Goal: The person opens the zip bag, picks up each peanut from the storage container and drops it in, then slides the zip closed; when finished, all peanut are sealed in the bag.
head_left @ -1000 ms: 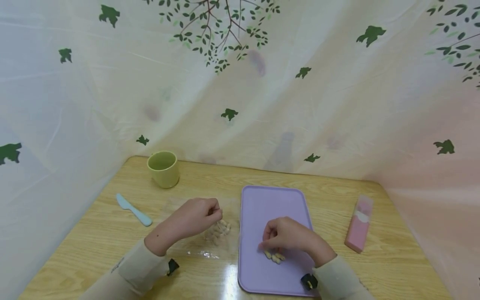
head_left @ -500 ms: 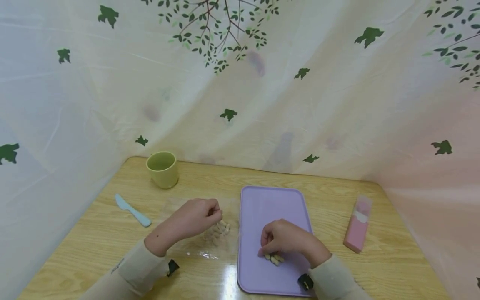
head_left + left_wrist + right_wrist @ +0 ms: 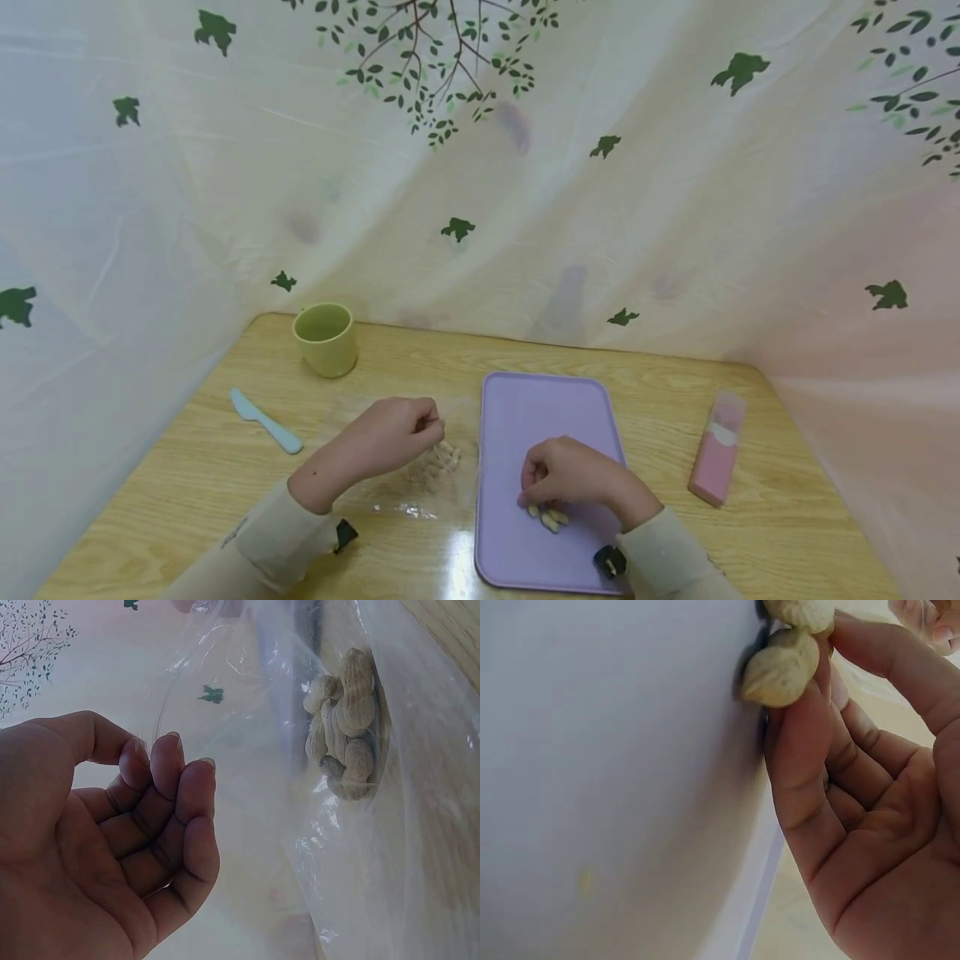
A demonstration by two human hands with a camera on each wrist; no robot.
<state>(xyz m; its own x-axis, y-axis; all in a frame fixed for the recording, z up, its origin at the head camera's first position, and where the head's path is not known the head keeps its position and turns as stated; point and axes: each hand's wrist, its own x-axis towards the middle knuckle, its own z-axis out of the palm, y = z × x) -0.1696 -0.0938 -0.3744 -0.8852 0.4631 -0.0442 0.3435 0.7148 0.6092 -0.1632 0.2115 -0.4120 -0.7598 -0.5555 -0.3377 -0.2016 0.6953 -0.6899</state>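
My left hand (image 3: pixel 390 433) pinches the edge of a clear plastic bag (image 3: pixel 349 870) between thumb and fingertips and holds it raised. Several unshelled peanuts (image 3: pixel 354 705) lie inside the bag, below and beside the hand. On the purple tray (image 3: pixel 543 408), my right hand (image 3: pixel 573 475) reaches down to a small group of peanuts (image 3: pixel 553 520). In the right wrist view, its thumb and index finger close round a peanut (image 3: pixel 784 669) low against the tray. A second peanut there is cut off by the frame's top edge.
A green cup (image 3: pixel 327 340) stands at the back left of the wooden table (image 3: pixel 187 517). A light blue knife (image 3: pixel 266 421) lies in front of it. To the right of the tray is a pink case (image 3: pixel 716 450) with a translucent end. A printed cloth (image 3: pixel 375 208) hangs behind.
My right hand has shifted very slightly over the peanuts on the tray. The left hand keeps its hold on the bag in the same place.
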